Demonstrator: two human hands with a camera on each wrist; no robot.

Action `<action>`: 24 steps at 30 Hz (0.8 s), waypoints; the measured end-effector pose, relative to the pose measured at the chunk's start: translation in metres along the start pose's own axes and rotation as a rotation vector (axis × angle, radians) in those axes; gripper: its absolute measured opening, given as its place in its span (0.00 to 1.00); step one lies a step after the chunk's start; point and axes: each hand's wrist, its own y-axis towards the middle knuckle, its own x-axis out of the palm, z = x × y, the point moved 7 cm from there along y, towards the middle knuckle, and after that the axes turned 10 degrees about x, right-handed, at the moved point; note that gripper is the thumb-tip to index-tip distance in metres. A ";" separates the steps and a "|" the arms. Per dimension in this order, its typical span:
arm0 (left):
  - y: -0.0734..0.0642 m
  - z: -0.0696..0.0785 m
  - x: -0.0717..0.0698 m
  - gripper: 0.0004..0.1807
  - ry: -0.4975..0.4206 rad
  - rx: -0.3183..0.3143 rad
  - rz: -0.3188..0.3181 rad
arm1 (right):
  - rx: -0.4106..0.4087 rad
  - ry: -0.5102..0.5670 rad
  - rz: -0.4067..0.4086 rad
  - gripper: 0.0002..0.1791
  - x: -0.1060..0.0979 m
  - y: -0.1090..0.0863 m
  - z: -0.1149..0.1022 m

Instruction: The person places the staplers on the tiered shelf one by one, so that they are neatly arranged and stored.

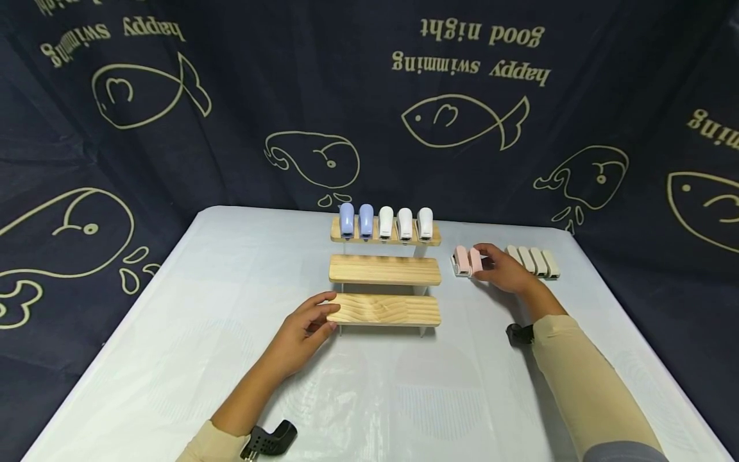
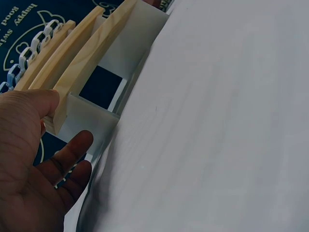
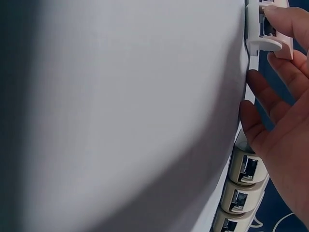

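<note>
My right hand [image 1: 503, 269] grips the right one of two pink staplers on the table, thumb at its near end and index finger at its far end. That pink stapler [image 1: 475, 260] stands beside the other pink stapler [image 1: 460, 260]. In the right wrist view, my thumb [image 3: 285, 19] lies against its front, the other fingers spread below. My left hand [image 1: 303, 330] holds the left end of the lowest board [image 1: 385, 310] of a three-tier wooden rack. From the left wrist, the thumb [image 2: 46, 102] presses on the board's end, two fingers extending apart from it.
Two blue staplers [image 1: 356, 220] and three white staplers [image 1: 405, 224] line the rack's top board. The middle board [image 1: 383, 269] is bare wood. Several cream staplers [image 1: 531, 261] stand in a row right of my right hand. A dark printed curtain [image 1: 369, 77] hangs behind the white table [image 1: 202, 359].
</note>
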 end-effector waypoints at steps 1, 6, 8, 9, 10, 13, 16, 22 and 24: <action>0.000 0.000 0.000 0.17 0.001 -0.001 -0.001 | 0.000 0.002 0.003 0.37 0.000 0.000 0.000; 0.000 0.000 0.000 0.17 0.002 -0.013 -0.001 | 0.000 0.009 0.019 0.36 -0.001 0.001 0.003; -0.001 -0.001 0.000 0.17 0.001 -0.015 0.000 | 0.005 0.012 0.024 0.35 -0.001 0.001 0.004; -0.001 -0.001 0.000 0.17 0.000 -0.015 0.000 | 0.005 0.013 0.025 0.35 -0.001 0.000 0.004; -0.001 -0.001 0.000 0.17 0.000 -0.014 0.001 | 0.008 0.020 0.029 0.35 -0.002 -0.001 0.005; -0.001 -0.001 0.001 0.17 -0.003 -0.010 0.004 | 0.008 0.042 0.044 0.35 -0.003 -0.004 0.005; -0.001 -0.002 0.001 0.17 -0.002 -0.006 0.005 | 0.005 0.078 0.064 0.35 -0.006 -0.008 0.004; -0.001 -0.002 0.001 0.17 0.008 -0.005 -0.003 | -0.027 0.146 0.117 0.34 -0.012 -0.019 -0.002; -0.001 -0.002 0.001 0.18 0.011 -0.003 -0.005 | -0.038 0.163 0.134 0.34 -0.014 -0.024 -0.008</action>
